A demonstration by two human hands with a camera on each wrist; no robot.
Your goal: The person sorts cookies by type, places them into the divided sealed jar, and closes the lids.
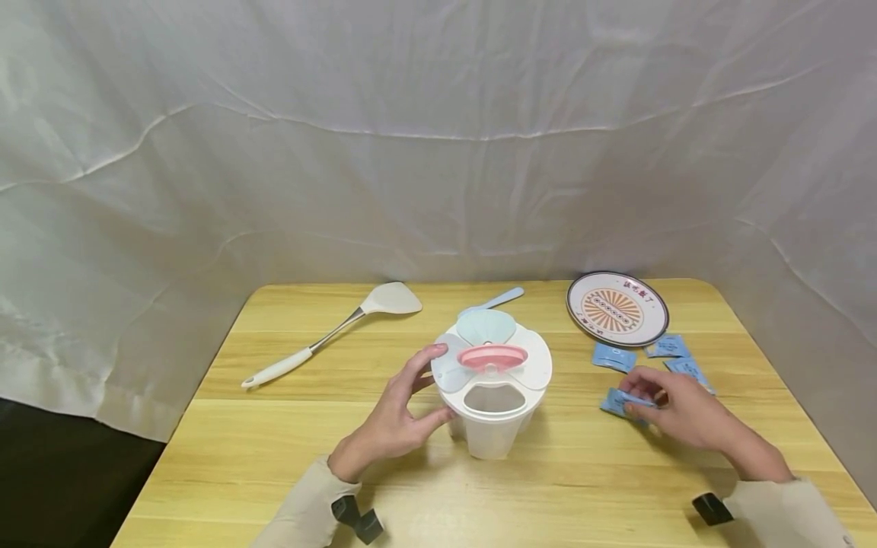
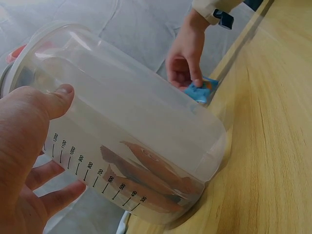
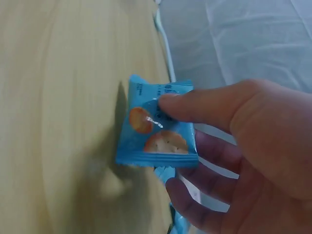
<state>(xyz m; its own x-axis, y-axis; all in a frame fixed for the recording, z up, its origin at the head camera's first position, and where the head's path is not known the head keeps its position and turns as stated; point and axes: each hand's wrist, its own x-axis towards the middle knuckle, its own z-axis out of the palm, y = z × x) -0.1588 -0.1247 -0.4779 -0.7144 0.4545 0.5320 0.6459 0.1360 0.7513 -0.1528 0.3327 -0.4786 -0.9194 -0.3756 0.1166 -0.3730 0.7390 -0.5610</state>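
My left hand holds the side of a translucent container, thumb on the near side and fingers at the lid's left edge. The container's white lid has petal-like flaps; its pink flap stands raised behind an uncovered opening. In the left wrist view, measuring marks run along the wall, and several brownish packets show through at the bottom. To the right, my right hand pinches a small blue cracker packet between thumb and fingers, just over the table.
Beyond my right hand lie more blue packets, close to a round patterned plate. A white-handled spatula lies at the back left. Behind the container is a light-blue utensil. Grey cloth hangs around the wooden table.
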